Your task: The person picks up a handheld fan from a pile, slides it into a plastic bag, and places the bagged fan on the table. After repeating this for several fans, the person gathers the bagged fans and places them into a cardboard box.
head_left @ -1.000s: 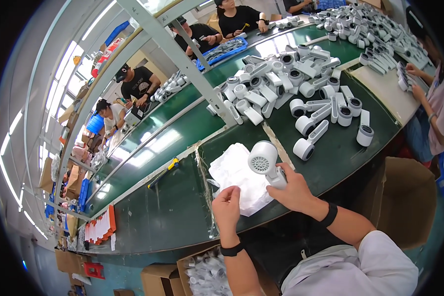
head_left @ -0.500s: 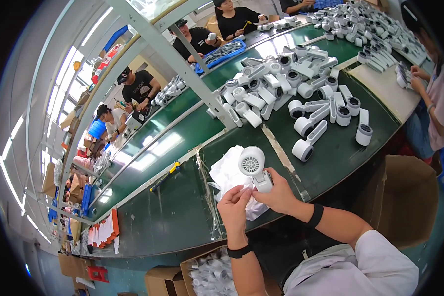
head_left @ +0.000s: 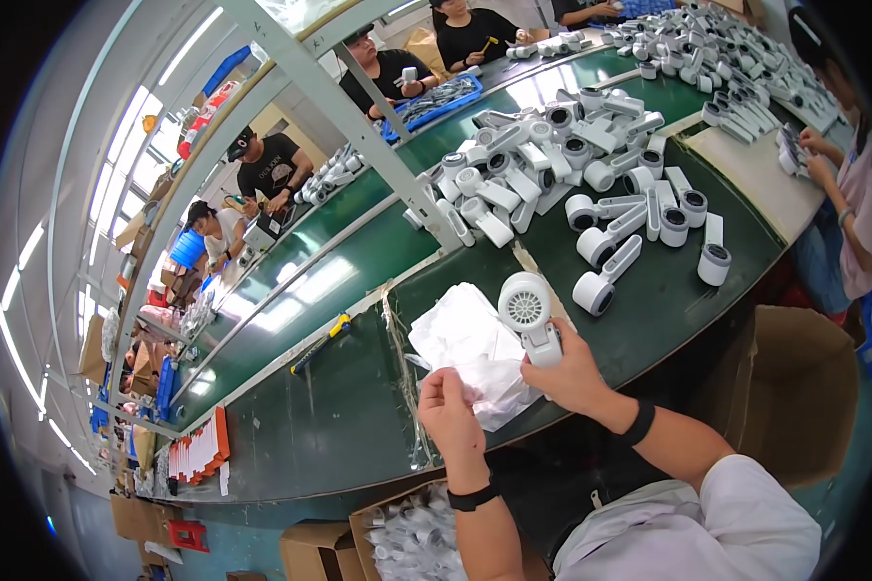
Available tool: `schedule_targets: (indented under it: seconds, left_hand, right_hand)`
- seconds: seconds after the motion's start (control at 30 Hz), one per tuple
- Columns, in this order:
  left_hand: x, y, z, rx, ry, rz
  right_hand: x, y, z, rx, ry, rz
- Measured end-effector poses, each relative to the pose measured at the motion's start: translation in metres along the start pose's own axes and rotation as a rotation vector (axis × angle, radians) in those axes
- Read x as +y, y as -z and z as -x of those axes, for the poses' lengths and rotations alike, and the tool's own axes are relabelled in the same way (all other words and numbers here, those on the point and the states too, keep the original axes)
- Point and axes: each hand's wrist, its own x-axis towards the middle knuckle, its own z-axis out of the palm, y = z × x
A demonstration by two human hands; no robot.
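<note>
A white handheld fan (head_left: 526, 303) with a round grille is gripped by its handle in my right hand (head_left: 574, 376), head up and grille facing me. My left hand (head_left: 451, 416) has its thumb and fingers pinched together at the edge of a thin white plastic bag (head_left: 504, 385). Under and behind that bag lies a crumpled stack of white bags (head_left: 463, 329) on the green bench (head_left: 329, 416). The fan is held above the right side of the stack, apart from my left hand.
Loose white fans (head_left: 543, 160) are heaped ahead to the right. A yellow-and-black cutter (head_left: 322, 343) lies to the left, near orange-edged cards (head_left: 202, 450). An open cardboard box (head_left: 794, 397) stands at right; another box holds bagged items (head_left: 412, 533). Co-workers sit across the bench and at right.
My right hand has carried the fan rightward, away from my left hand. The fingers of my left hand have moved slightly left and down, and more of the white bags shows between the hands.
</note>
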Motion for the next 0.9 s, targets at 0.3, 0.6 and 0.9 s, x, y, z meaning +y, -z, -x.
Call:
schedule_targets:
  seconds: [0.3,0.6,0.9]
  left_hand:
    - [0.006,-0.021,0.013,-0.086,-0.062,-0.196]
    - [0.018,-0.015,0.019,-0.323,-0.049,-0.283]
    - [0.009,-0.02,0.033,-0.283,-0.494,-0.587]
  right_hand:
    - [-0.043,0.084,0.016,-0.711,0.112,0.174]
    - [-0.009,0.071,-0.005,-0.892,0.203,0.443]
    - [-0.016,0.047,0.009,-0.614,-0.05,0.422]
